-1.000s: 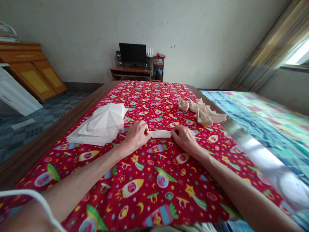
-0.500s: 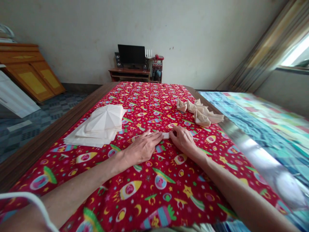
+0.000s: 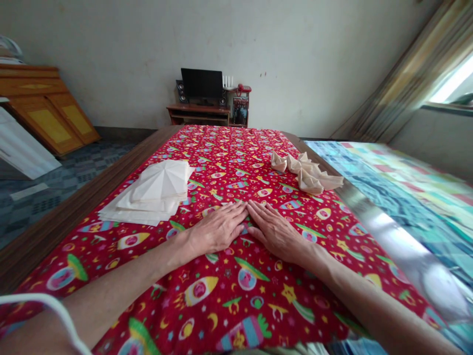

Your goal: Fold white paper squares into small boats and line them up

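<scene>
My left hand lies flat at the middle of the red patterned cloth, fingers stretched out. Beside it my right hand is also flat, its fingertips almost meeting those of the left. Both press on a narrow folded piece of white paper, which they cover nearly completely. To the left rests a stack of creased white paper sheets, the top ones showing folds that fan out from a centre. Several folded paper boat-like shapes stand together on the right, away from my hands.
The cloth covers a dark wooden table. Right of it is a bed with a patchwork cover. A desk with a monitor stands at the far wall, a wooden cabinet at left. A white cable crosses near my left forearm.
My right hand has gone from curled fingers at the paper strip's right end to lying flat over it, closer to the left hand. The left hand has barely moved.
</scene>
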{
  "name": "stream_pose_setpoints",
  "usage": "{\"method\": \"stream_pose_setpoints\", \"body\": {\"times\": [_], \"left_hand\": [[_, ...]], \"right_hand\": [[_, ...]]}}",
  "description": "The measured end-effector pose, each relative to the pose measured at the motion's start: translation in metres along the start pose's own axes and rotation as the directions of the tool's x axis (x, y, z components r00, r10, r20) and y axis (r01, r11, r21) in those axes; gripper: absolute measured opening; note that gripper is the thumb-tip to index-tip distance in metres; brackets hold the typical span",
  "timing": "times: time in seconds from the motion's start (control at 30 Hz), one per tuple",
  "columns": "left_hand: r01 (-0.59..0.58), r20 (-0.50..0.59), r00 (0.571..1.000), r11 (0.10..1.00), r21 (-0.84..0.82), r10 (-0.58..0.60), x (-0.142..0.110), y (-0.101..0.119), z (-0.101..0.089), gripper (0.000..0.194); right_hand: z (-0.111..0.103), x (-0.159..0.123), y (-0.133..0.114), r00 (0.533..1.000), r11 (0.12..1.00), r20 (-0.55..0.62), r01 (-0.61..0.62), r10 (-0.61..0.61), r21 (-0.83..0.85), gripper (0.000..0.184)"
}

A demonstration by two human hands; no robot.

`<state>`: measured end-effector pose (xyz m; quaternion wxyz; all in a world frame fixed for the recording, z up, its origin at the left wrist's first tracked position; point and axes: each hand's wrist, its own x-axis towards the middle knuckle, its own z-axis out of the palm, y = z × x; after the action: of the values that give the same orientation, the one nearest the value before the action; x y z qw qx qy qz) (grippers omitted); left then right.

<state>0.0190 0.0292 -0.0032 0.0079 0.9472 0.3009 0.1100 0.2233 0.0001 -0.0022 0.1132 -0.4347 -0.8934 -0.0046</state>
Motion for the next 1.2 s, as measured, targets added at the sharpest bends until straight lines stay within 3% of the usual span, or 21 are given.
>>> {"method": "stream_pose_setpoints", "body": {"times": [0.13,0.43,0.53,0.77,0.9,1.0,1.1,1.2], "left_hand": [[0.009,0.034,0.999,0.999,0.043,-0.011,-0.007,-0.008,-0.003,0.045],[0.094,-0.034,0.995,0.995,0.034,-0.092,-0.029,-0.016,-0.011,0.039],[0.106,-0.079,0.991,0.994,0.016,-0.104,-0.03,-0.018,-0.01,0.038],[0.087,-0.267,0.955,0.983,-0.161,-0.128,0.001,-0.04,-0.002,0.025],[0.202,-0.216,0.942,0.947,-0.249,-0.258,0.019,-0.046,-0.003,0.024],[0.262,-0.136,0.932,0.882,-0.391,-0.337,0.024,-0.048,-0.005,0.016],[0.272,-0.144,0.9,0.788,-0.553,-0.412,0.025,-0.054,-0.003,0.013],[0.272,-0.219,0.799,0.661,-0.699,-0.56,0.026,-0.056,0.004,0.03]], "right_hand": [[-0.007,-0.005,0.009,0.998,1.0,0.066,0.009,-0.008,-0.013,0.054],[-0.007,-0.01,0.015,1.0,1.0,0.014,-0.007,0.007,0.008,0.046],[-0.005,-0.01,0.018,0.998,0.999,-0.056,-0.021,0.023,0.039,0.042],[-0.002,0.015,0.033,0.97,0.986,-0.201,-0.112,0.136,0.124,0.017],[-0.003,0.026,0.039,0.972,0.988,-0.202,-0.092,0.117,0.127,0.026],[-0.004,0.031,0.04,0.978,0.966,-0.152,-0.103,0.142,0.237,0.015],[-0.003,0.034,0.037,0.971,0.942,-0.125,-0.16,0.205,0.295,0.005],[0.001,0.035,0.033,0.949,0.923,-0.179,-0.191,0.261,0.335,0.009]]}}
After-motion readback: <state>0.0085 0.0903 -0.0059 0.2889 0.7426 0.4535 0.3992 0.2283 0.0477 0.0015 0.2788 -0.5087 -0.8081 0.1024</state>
